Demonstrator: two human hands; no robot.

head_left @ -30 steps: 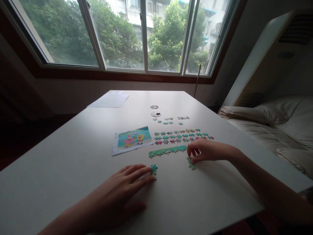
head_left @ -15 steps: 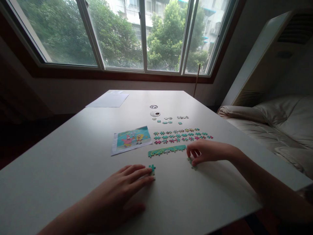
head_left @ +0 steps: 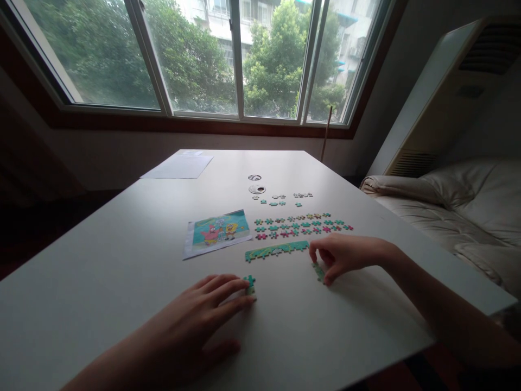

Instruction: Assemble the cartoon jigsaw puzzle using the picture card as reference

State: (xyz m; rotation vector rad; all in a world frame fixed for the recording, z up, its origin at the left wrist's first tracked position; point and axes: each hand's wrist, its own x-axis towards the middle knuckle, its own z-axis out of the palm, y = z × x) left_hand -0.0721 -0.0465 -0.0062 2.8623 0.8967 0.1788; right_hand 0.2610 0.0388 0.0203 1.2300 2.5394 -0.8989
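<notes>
My left hand (head_left: 203, 315) lies low over the table with its fingers stretched out. Its fingertips touch a short joined bit of green and teal jigsaw pieces (head_left: 251, 281). Further right, my right hand (head_left: 345, 255) has thumb and index finger at the two ends of a small pale green strip of jigsaw pieces (head_left: 318, 271). Between and beyond the hands lies a longer assembled teal and yellow puzzle strip (head_left: 277, 251); its right end is close to my right fingertips. Several rows of loose jigsaw pieces (head_left: 305, 225) are laid out behind it.
A printed cartoon picture (head_left: 217, 233) lies left of the pieces. Two round disc-like items (head_left: 257, 189) and more scattered pieces are further back. Sheets of paper (head_left: 177, 166) lie at the white table's (head_left: 101, 260) far left corner. A sofa (head_left: 448, 212) stands at the right.
My right thumb has shifted slightly, so more of the pale green strip shows between thumb and index finger. The left hand stays on its pieces; the view has moved very slightly.
</notes>
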